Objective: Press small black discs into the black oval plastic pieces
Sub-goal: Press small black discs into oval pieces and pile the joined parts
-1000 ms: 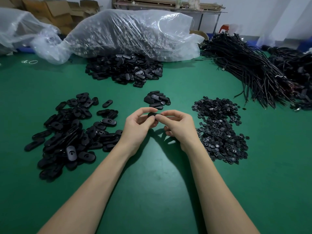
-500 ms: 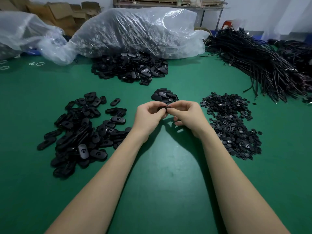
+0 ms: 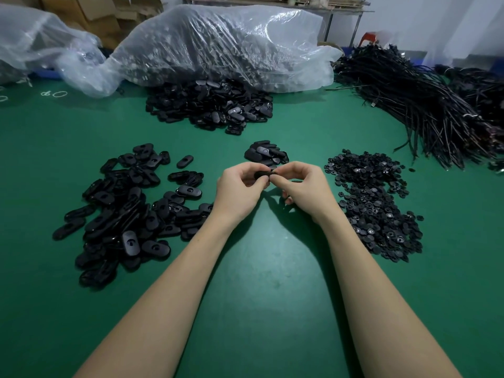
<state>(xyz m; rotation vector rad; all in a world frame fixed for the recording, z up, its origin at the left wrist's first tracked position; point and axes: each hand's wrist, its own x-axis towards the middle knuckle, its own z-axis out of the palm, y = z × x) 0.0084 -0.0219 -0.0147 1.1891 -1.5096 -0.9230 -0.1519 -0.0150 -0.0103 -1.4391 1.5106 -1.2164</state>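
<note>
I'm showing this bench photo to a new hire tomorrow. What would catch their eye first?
Probably the two hands meeting at the centre, the left hand and right hand both pinching one black oval piece above the green table. Next, the heaps flanking them: oval pieces on the left, small black discs on the right. Behind lies a big clear plastic bag spilling more ovals.
</note>
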